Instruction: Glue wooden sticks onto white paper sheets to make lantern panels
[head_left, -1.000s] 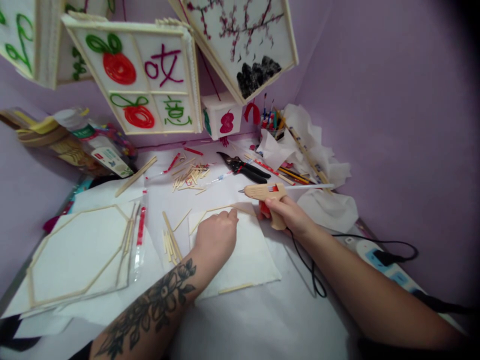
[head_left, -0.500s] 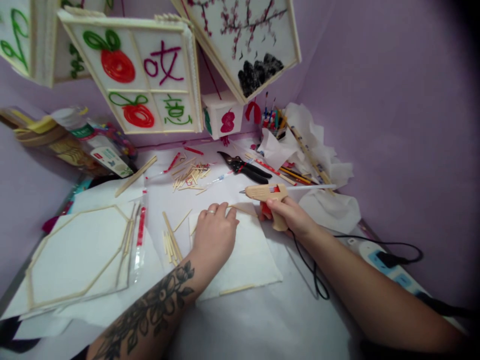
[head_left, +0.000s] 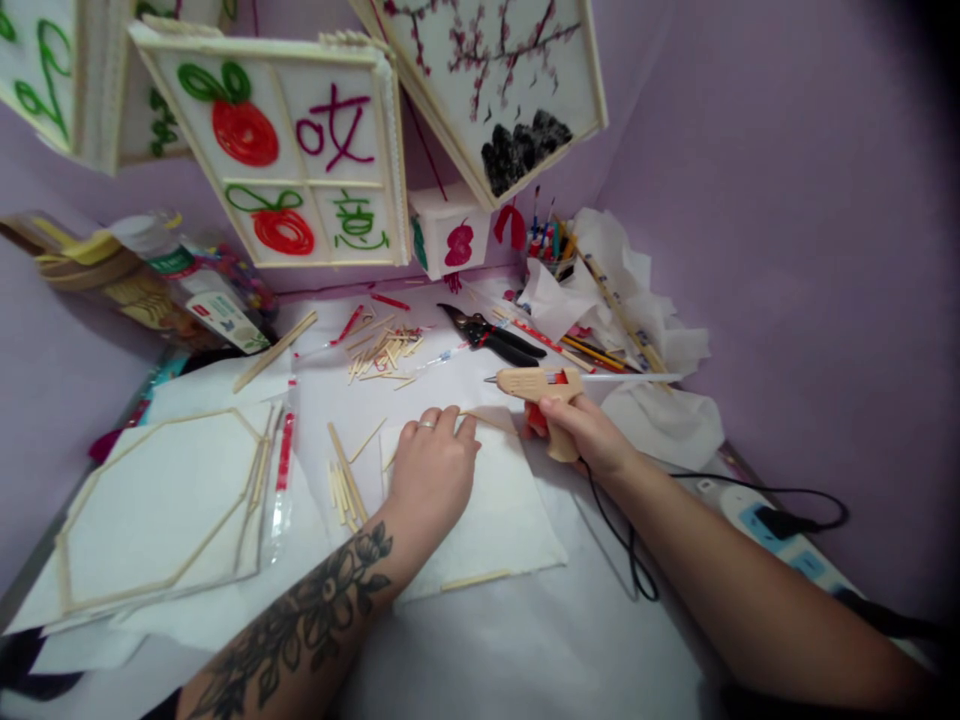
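My right hand point(head_left: 589, 430) grips a beige hot glue gun point(head_left: 534, 383), a finger at its red trigger. Its nozzle points left above the table, apart from the panel, and a long glue stick juts out behind. My left hand point(head_left: 435, 465), with a ring on one finger, rests on a white square panel point(head_left: 510, 510). Its fingers are bent close together over the far edge, on a thin wooden stick point(head_left: 491, 421) that shows to their right; the fingertips are partly hidden. Another short wooden stick point(head_left: 476, 579) lies along the panel's near edge.
Loose sticks point(head_left: 343, 490) lie left of the panel, beside a stacked frame point(head_left: 161, 590). Pruning shears point(head_left: 499, 340) and stick offcuts point(head_left: 386, 350) lie behind. Painted lanterns point(head_left: 315, 160) hang overhead. A black cord point(head_left: 634, 560) and power strip point(head_left: 784, 540) are at right.
The whole view has shifted slightly to the right. Both hands keep their places on the panel and the glue gun, with no clear movement of either.
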